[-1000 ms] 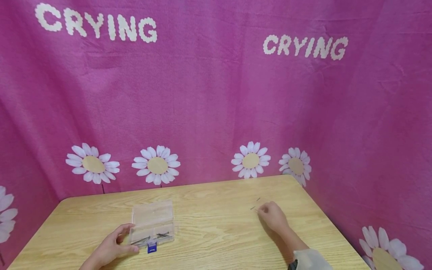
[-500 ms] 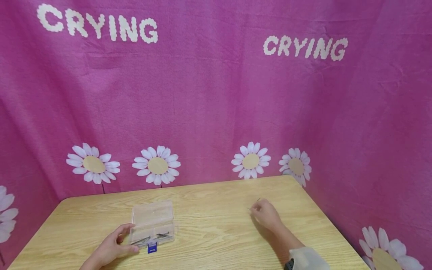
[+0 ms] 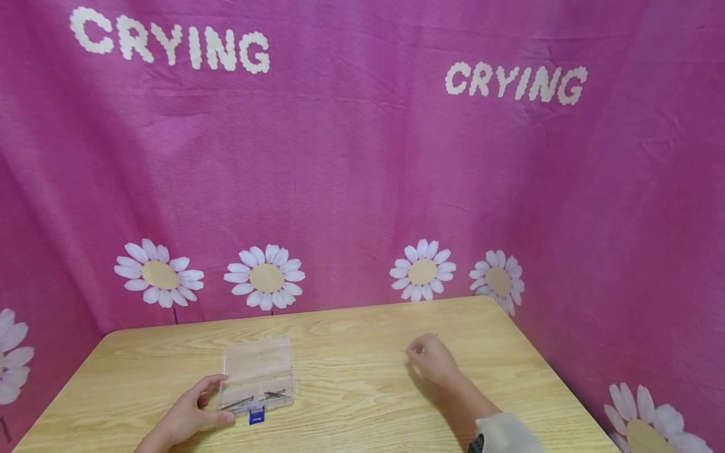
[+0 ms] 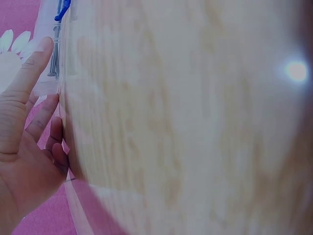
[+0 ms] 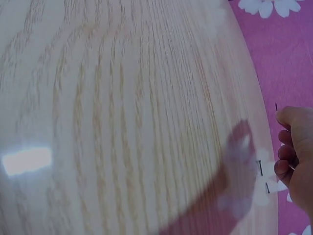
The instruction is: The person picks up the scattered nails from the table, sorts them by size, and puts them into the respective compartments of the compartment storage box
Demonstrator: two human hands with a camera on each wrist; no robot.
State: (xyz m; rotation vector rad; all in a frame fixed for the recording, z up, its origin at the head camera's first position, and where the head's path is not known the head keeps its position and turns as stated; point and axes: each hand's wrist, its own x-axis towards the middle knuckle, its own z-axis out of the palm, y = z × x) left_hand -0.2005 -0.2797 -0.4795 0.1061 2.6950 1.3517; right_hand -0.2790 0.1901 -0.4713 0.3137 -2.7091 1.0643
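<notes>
A clear plastic box with its lid folded back sits on the table at the left in the head view. Several dark nails lie in its front compartments, and a blue latch hangs at the front. My left hand holds the box's left side, thumb along the front and forefinger farther back. Farther right, my right hand pinches a small nail between thumb and forefinger; only its thin dark end shows. Two loose nails lie on the table beside that hand in the right wrist view.
The wooden table has rounded far corners. A pink curtain with printed daisies and lettering stands behind it and along both sides. Glare marks the tabletop in both wrist views.
My right hand, pinching the nail, has moved left across the table, away from the loose nails' spot. The left hand and the box stay in place; the head view shifts slightly.
</notes>
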